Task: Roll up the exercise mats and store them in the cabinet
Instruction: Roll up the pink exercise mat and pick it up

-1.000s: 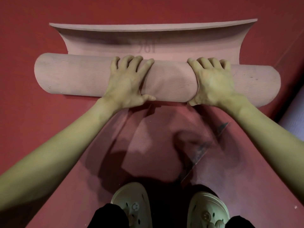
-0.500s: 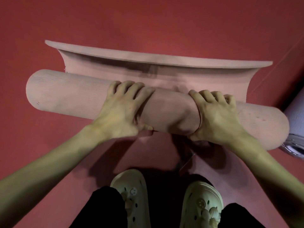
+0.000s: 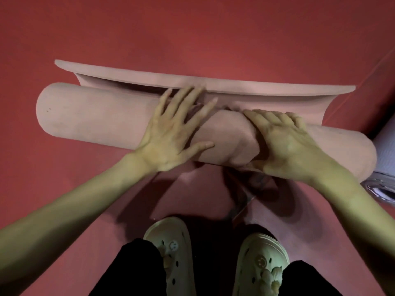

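- As the roll (image 3: 96, 116) nears the mat's far edge (image 3: 213, 83), the left hand (image 3: 173, 135) has opened since a moment ago, fingers now spread flat, reaching toward the remaining flap.
- The right hand (image 3: 286, 144) still clamps the roll's middle, pinching it narrow.
- Little mat is left to roll; red floor (image 3: 192, 28) lies open beyond, while a pale object (image 3: 384, 150) crowds the right end.

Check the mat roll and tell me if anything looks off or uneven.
The mat roll is pinched in the middle: it bulges and creases between the left hand and right hand, so it is not an even cylinder. The loose end flap curls up off the floor, not yet wrapped in.
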`<state>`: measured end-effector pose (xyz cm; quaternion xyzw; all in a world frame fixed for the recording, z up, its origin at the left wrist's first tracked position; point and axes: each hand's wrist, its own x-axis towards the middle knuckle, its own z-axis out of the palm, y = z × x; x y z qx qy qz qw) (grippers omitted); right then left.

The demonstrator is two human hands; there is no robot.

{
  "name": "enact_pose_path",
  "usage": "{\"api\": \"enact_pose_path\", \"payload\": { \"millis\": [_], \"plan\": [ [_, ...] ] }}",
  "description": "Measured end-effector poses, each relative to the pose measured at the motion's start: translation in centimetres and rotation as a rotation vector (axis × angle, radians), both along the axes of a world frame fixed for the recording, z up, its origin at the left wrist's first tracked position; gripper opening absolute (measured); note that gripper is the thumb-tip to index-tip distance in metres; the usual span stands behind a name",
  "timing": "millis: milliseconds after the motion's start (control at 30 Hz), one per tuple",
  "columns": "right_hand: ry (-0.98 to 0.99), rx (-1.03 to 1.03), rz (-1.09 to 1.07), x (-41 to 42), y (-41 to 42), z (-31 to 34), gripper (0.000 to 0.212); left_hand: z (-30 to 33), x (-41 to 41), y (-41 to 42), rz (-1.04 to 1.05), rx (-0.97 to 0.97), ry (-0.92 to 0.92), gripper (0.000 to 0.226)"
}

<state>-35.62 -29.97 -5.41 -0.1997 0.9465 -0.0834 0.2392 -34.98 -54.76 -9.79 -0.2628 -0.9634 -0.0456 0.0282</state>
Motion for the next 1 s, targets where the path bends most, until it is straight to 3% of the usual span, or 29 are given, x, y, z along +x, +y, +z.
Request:
{"api": "enact_pose_path", "payload": {
  "millis": [100, 333, 467, 700, 1000],
  "plan": [
    [0.08, -0.049, -0.029, 1.4, -1.1, -0.5, 0.092, 0.3, -1.9, 0.3, 0.006, 0.004, 0.022, 0.074],
    [0.315, 0.101, -0.044, 0.8, -2.2, -3.9, 0.129, 0.4, -4.6, 1.0, 0.063, -0.032, 0.011, 0.072],
    [0.43, 0.071, -0.056, 0.1, -2.1, -4.6, 0.11, 0.1, -3.3, 1.6, 0.084, -0.046, -0.016, 0.063],
    [0.323, 0.054, -0.069, 0.4, -1.7, -3.4, 0.121, 0.4, -0.7, 1.4, 0.04, -0.073, -0.04, 0.061],
    [0.266, 0.05, -0.063, 3.3, -0.8, -3.3, 0.113, 0.4, 1.8, 2.1, 0.02, -0.132, -0.055, 0.059]
  ]
}}
